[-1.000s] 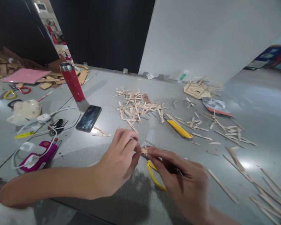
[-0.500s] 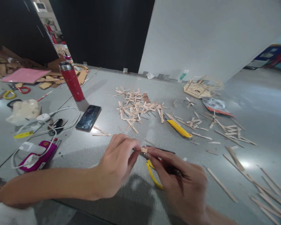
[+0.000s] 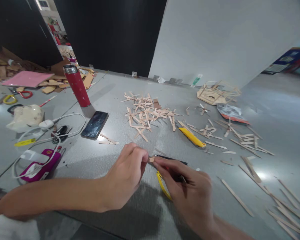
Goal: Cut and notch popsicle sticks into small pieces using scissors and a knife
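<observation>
Pinches 1 small wooden piece (image 3: pixel 151 160) with the left hand (image 3: pixel 126 176) and the right hand (image 3: pixel 187 190), both closed on it, toward the near edge of the table (image 3: pixel 112 106). Shows 1 yellow handle (image 3: pixel 162 185) beside the right hand, 1 yellow cutter (image 3: pixel 191 137) farther from that edge, and a heap of wooden sticks (image 3: pixel 141 115) toward the far edge.

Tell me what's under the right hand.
A yellow handle curves in from the left, partly covered by the right hand; a slim dark object shows along the far edge. Anything wholly beneath cannot be seen.
</observation>
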Motion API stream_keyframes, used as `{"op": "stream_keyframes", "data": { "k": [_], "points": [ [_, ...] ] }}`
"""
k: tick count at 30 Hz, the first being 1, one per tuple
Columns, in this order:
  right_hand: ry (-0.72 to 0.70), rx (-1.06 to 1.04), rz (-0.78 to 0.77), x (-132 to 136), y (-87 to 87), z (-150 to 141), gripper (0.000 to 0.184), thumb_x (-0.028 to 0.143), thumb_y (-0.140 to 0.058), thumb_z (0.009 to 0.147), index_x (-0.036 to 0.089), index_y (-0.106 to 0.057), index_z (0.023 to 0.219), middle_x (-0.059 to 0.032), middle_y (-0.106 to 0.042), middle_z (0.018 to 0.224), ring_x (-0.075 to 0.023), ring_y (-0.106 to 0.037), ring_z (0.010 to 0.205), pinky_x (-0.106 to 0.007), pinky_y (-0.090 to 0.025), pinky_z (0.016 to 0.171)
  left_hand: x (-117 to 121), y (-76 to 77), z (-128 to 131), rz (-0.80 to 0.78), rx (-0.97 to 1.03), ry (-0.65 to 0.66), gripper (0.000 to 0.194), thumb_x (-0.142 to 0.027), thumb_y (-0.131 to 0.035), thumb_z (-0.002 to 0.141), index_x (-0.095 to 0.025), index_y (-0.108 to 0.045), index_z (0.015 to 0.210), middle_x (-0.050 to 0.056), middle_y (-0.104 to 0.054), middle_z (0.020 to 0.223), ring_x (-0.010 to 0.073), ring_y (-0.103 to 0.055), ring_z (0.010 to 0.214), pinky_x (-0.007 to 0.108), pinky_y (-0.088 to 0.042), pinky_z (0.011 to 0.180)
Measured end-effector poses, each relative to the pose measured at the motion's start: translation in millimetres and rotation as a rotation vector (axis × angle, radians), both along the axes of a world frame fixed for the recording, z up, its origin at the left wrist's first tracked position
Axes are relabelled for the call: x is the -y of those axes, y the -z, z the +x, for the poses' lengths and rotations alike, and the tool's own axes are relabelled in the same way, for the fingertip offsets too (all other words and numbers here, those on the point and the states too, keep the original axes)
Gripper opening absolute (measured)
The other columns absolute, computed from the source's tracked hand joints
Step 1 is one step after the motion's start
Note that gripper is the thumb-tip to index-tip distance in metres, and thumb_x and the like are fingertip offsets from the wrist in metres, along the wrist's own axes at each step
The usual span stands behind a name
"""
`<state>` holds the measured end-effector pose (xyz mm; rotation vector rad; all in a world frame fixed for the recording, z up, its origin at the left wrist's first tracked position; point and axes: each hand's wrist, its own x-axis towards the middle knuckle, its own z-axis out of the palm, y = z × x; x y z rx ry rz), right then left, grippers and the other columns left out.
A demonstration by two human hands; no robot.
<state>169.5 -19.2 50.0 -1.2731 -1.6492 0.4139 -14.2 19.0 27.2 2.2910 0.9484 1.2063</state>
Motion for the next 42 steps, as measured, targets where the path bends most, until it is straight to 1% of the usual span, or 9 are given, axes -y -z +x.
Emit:
{"op": "stream_keyframes", "data": {
  "k": [6, 12, 15, 18, 23, 28, 35, 38, 42],
  "points": [
    [-0.007, 0.016, 0.001, -2, -4.7, 2, 0.012, 0.019, -0.072, 0.091, 0.026, -0.081, 0.094, 0.0009, -0.084, 0.086, -0.0162, -0.079, 0.064, -0.023, -0.065, 0.069, -2, -6.1, 1, -0.074, 0.03, 0.05, 0.024, -0.001, -0.045, 0.094, -0.024, -0.04, 0.1, 0.0, -0.053, 0.093, 0.0157, -0.055, 0.082, 0.029, -0.048, 0.074],
    [-0.022, -0.009, -0.021, -3, -8.2, 4, 0.013, 0.017, -0.071, 0.091, 0.026, -0.081, 0.092, -0.0018, -0.085, 0.09, -0.0199, -0.081, 0.072, -0.026, -0.066, 0.071, -5, -21.3, 2, -0.342, 0.111, 0.095, 0.024, -0.005, -0.05, 0.092, -0.025, -0.037, 0.098, -0.001, -0.053, 0.089, 0.0138, -0.054, 0.076, 0.029, -0.047, 0.071],
    [-0.014, -0.042, -0.053, -4, -7.4, 4, 0.013, 0.019, -0.071, 0.091, 0.025, -0.082, 0.09, -0.0036, -0.085, 0.088, -0.0204, -0.08, 0.068, -0.027, -0.066, 0.065, -6, -28.3, 1, -0.414, 0.162, 0.124, 0.024, -0.006, -0.05, 0.092, -0.025, -0.036, 0.098, 0.0, -0.054, 0.09, 0.0145, -0.055, 0.079, 0.029, -0.046, 0.071],
    [0.018, -0.11, -0.102, -5, -5.6, 4, 0.01, 0.021, -0.073, 0.089, 0.023, -0.083, 0.086, -0.0049, -0.085, 0.086, -0.0199, -0.079, 0.065, -0.025, -0.063, 0.058, -6, -31.4, 1, -0.444, 0.224, 0.121, 0.023, -0.008, -0.048, 0.095, -0.025, -0.034, 0.098, 0.0, -0.054, 0.092, 0.0145, -0.054, 0.081, 0.029, -0.045, 0.072],
    [0.065, -0.216, -0.114, -9, -6.2, 2, 0.007, 0.024, -0.077, 0.085, 0.023, -0.084, 0.083, -0.005, -0.084, 0.081, -0.0192, -0.077, 0.061, -0.026, -0.062, 0.055, -8, -34.8, 2, -0.456, 0.261, 0.058, 0.021, -0.009, -0.049, 0.097, -0.025, -0.035, 0.097, 0.0, -0.054, 0.092, 0.0149, -0.053, 0.084, 0.032, -0.045, 0.077],
    [0.073, -0.273, -0.131, -12, -10.6, 1, 0.005, 0.026, -0.081, 0.082, 0.024, -0.084, 0.079, -0.0041, -0.083, 0.076, -0.0167, -0.072, 0.054, -0.022, -0.055, 0.044, -8, -39.3, -1, -0.448, 0.242, 0.025, 0.014, -0.013, -0.051, 0.097, -0.024, -0.043, 0.101, 0.001, -0.053, 0.094, 0.0167, -0.055, 0.087, 0.032, -0.046, 0.075],
    [0.078, -0.369, -0.141, -17, -11.5, 4, 0.003, 0.025, -0.082, 0.079, 0.024, -0.084, 0.081, -0.004, -0.083, 0.075, -0.0197, -0.078, 0.062, -0.025, -0.065, 0.058, -10, -41.2, 0, -0.555, 0.368, 0.033, 0.005, -0.023, -0.049, 0.103, -0.022, -0.046, 0.1, 0.002, -0.051, 0.092, 0.0162, -0.055, 0.085, 0.031, -0.046, 0.072],
    [0.085, -0.384, -0.135, -17, -9.1, 4, 0.005, 0.028, -0.083, 0.079, 0.024, -0.084, 0.081, -0.0045, -0.083, 0.075, -0.0207, -0.078, 0.062, -0.026, -0.066, 0.057, -9, -42.1, 1, -0.598, 0.433, 0.041, 0.007, -0.024, -0.05, 0.103, -0.022, -0.046, 0.098, 0.001, -0.051, 0.091, 0.0155, -0.055, 0.084, 0.03, -0.047, 0.074],
    [0.089, -0.384, -0.106, -16, -7.7, 2, 0.007, 0.03, -0.084, 0.079, 0.023, -0.084, 0.08, -0.0041, -0.082, 0.074, -0.021, -0.078, 0.062, -0.028, -0.067, 0.058, -8, -41.1, 1, -0.614, 0.478, 0.024, 0.008, -0.026, -0.053, 0.102, -0.022, -0.047, 0.099, 0.001, -0.052, 0.091, 0.0143, -0.053, 0.08, 0.027, -0.047, 0.068]
  ]
}}
